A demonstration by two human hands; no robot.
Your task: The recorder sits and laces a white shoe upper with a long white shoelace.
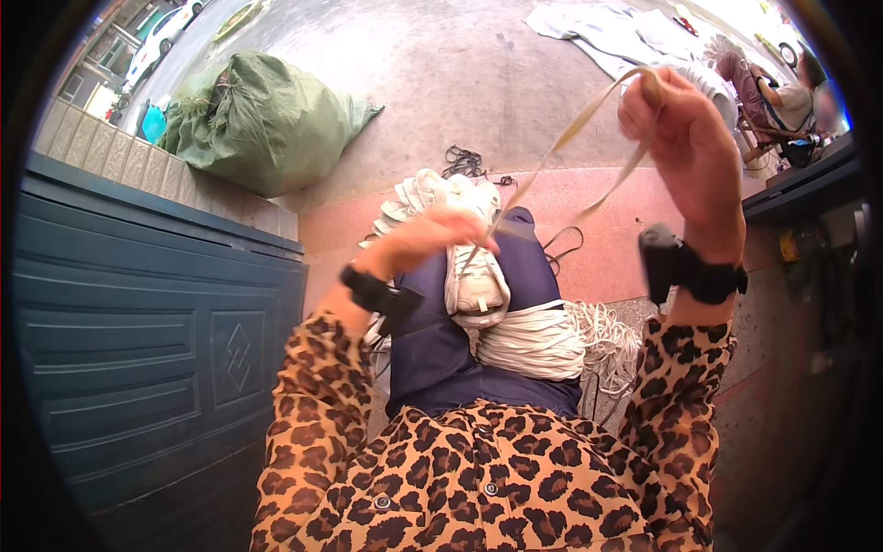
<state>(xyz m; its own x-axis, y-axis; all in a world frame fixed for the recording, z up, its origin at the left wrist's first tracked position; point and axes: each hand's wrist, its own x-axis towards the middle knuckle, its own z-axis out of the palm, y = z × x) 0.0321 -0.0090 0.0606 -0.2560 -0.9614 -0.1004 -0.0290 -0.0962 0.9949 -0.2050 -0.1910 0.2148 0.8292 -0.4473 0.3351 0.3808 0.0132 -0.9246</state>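
Observation:
A pale beige shoe [480,293] lies between my thighs, its toe toward my body. My left hand [434,241] is at its far end, fingers closed over it and a little blurred. Raised high at the right, my right hand [682,138] pinches a flat, cream shoelace [581,121]. The lace makes a long loop from the right hand down to the shoe, beside my left fingertips. Across my right thigh lies a thick bundle of white shoelaces [533,344], its loose ends hanging to the right. A pile of off-white shoe pieces [446,190] sits beyond my left hand.
Dark cords [463,162] lie on the floor ahead. A large green sack [262,124] stands far left, above a dark blue panelled door [156,322]. At the far right another person [782,97] sits near pale sheets [607,35] on the ground. Parked cars show beyond.

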